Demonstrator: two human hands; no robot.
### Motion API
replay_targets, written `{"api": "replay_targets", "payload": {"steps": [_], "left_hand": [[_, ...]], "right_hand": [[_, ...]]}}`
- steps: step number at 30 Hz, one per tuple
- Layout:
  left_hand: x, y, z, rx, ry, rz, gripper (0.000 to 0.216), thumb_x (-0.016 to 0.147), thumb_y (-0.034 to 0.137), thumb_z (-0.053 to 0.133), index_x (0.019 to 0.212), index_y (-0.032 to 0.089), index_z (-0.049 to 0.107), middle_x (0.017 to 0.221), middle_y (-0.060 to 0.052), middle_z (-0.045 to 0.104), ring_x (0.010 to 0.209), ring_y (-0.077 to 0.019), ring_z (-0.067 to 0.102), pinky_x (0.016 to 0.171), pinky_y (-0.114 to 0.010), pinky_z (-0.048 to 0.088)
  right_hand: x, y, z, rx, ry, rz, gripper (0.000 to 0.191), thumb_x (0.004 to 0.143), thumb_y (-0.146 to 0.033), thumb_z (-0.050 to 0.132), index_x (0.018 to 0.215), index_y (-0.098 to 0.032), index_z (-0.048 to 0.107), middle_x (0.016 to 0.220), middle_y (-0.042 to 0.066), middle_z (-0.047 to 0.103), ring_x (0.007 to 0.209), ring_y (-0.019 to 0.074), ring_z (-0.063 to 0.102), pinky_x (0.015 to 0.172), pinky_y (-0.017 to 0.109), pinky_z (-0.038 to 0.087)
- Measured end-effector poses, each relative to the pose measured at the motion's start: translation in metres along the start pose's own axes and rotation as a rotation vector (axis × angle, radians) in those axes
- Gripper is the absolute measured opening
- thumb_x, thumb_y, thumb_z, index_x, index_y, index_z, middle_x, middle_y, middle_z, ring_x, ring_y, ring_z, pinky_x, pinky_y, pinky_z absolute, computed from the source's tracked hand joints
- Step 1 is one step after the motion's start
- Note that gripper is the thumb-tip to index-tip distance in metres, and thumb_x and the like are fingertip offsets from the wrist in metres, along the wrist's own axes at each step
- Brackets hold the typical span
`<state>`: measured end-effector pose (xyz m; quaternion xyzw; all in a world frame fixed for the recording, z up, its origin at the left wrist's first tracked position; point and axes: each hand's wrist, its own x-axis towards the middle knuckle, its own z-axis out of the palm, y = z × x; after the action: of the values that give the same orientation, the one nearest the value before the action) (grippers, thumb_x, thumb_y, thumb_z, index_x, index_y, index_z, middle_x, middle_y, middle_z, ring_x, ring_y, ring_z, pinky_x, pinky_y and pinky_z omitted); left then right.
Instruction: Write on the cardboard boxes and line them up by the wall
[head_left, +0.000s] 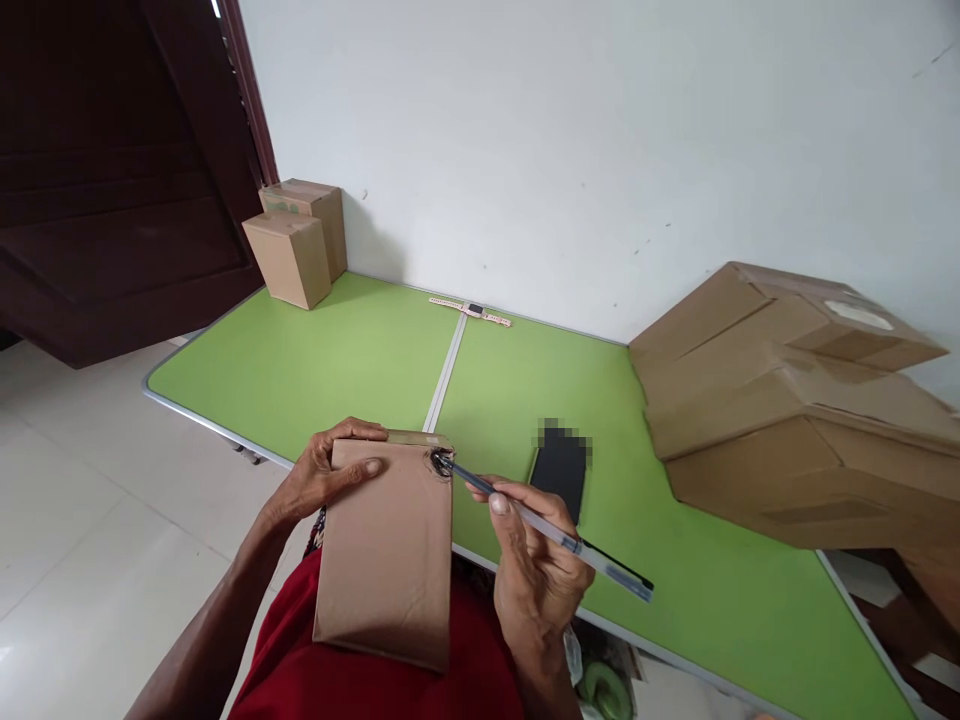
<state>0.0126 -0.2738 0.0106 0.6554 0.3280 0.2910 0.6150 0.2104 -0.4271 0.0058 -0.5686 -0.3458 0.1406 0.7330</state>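
At the near edge of the green counter [337,350] we hold a flat brown box [386,560], tilted. Its lower end rests on the red cloth [375,680] over our lap and its upper end leans against the counter's rim.

Our left hand [330,475] comes in from the left of the box with the wrist bent. It is closed on the box's upper left corner, the thumb lying flat across the face and the fingers curled over the top edge.

Our right hand [536,580] rises from below, just right of the box, and pinches a clear pen [540,528]. The thumb presses on the barrel and the other fingers are folded under it. The pen slants up and left, and its tip touches a dark, torn-looking spot at the box's upper right corner. The capped end sticks out past the hand to the right.

Just right of the box, behind the pen, a dark phone [559,475] lies flat on the counter. Far beyond the box, by the white wall, a pale wristwatch [472,310] lies stretched out. Two small cartons [296,245] stand well beyond the box to the left, and big cartons [787,400] are piled well off to its right.
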Motion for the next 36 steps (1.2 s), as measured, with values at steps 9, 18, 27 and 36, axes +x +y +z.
{"api": "replay_targets", "payload": {"steps": [9,18,27,36], "left_hand": [[-0.002,0.017,-0.011,0.241,-0.029,0.003,0.041,0.090,0.053,0.079,0.119,0.024,0.078,0.134,-0.011,0.072,0.110,-0.0306,0.073,0.085,-0.038,0.062],[0.002,0.065,0.029,0.966,0.051,0.083,0.026,0.103,0.042,0.058,0.088,0.021,0.063,0.091,-0.006,0.068,0.071,-0.0209,0.059,0.066,-0.034,0.041],[0.000,0.059,0.049,0.981,0.146,0.076,0.028,0.101,0.046,0.060,0.084,0.024,0.055,0.087,-0.004,0.064,0.078,-0.0244,0.061,0.077,-0.038,0.043],[0.017,0.070,0.074,0.976,0.247,-0.068,0.030,0.082,0.040,0.075,0.073,0.025,0.051,0.081,-0.003,0.067,0.081,-0.0258,0.064,0.082,-0.041,0.044]], "right_hand": [[0.006,-0.004,0.003,0.060,0.090,0.122,0.028,0.107,-0.046,0.061,0.120,-0.025,0.074,0.093,0.003,0.081,0.084,0.0200,0.078,0.084,0.038,0.059],[0.019,0.001,0.028,-0.294,-0.214,0.110,0.029,0.098,-0.049,0.068,0.109,-0.023,0.073,0.105,0.007,0.078,0.093,0.0247,0.072,0.083,0.038,0.057],[0.021,-0.005,0.033,-0.256,-0.208,0.169,0.027,0.091,-0.037,0.065,0.112,-0.021,0.070,0.107,0.009,0.077,0.094,0.0248,0.073,0.079,0.036,0.060],[0.016,-0.004,0.029,-0.268,-0.200,0.142,0.026,0.096,-0.041,0.065,0.114,-0.023,0.070,0.113,0.009,0.078,0.098,0.0265,0.074,0.084,0.039,0.059]]}}
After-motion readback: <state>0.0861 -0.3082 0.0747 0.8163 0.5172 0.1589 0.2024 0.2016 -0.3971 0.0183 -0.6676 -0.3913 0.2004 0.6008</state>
